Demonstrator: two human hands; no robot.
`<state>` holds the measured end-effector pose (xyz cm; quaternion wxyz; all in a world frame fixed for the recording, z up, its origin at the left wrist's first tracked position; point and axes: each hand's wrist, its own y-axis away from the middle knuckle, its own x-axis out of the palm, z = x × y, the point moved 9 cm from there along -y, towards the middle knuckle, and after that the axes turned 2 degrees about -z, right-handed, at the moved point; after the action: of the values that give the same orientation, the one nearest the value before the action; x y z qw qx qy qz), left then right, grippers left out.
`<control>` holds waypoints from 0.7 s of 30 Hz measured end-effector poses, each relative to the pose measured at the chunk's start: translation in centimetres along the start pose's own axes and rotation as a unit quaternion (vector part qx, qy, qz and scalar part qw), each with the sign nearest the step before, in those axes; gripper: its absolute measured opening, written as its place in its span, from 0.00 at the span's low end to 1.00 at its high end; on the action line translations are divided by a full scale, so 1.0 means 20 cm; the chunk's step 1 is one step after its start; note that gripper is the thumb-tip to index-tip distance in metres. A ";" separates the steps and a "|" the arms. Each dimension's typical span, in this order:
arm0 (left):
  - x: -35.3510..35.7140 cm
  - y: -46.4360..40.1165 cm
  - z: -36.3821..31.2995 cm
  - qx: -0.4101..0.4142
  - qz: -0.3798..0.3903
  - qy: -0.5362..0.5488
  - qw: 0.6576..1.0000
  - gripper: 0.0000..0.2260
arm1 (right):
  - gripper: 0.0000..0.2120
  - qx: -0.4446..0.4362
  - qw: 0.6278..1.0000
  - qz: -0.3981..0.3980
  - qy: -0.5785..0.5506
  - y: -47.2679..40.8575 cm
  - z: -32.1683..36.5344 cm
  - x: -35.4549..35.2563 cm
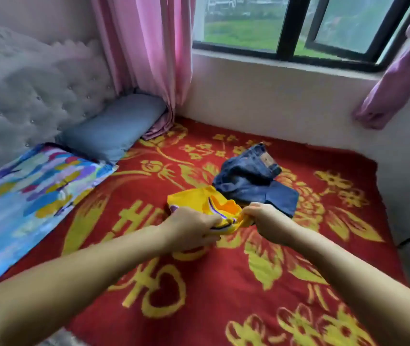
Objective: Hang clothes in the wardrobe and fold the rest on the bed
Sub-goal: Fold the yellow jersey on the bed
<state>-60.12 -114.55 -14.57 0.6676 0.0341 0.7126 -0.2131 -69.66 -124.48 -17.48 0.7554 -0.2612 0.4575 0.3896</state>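
Here, wide open red-and-gold blanket [223,283] spreads nearest the camera, its right edge dropping to the floor. Beyond it, the left hand [194,228] and right hand [265,223] each pinch a bunched yellow garment [199,201] lying mid-bed between them. Folded blue jeans [251,181] rest just behind, touching it. Farther left, a patterned pillow [31,191] and a blue pillow [114,126] meet the tufted headboard [29,96]; a white wall [273,101] under the window [298,28] bounds the far side.
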 end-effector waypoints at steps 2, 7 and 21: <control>0.52 0.23 -0.09 -0.077 0.162 0.060 0.982 0.11 | 0.16 0.026 0.996 0.086 -0.003 0.17 -0.14 0.43; 1.33 0.80 -0.45 -0.131 0.364 0.174 0.906 0.11 | 0.14 0.080 0.961 0.266 -0.001 0.66 -0.35 1.33; 1.93 1.27 -0.82 -0.173 0.539 0.370 0.736 0.08 | 0.18 0.094 0.865 0.492 -0.020 1.10 -0.43 2.04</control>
<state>-71.06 -94.92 -58.13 0.3489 0.3730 0.7902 0.3388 -80.63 -104.34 -58.58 0.4958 0.0777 0.5461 0.6707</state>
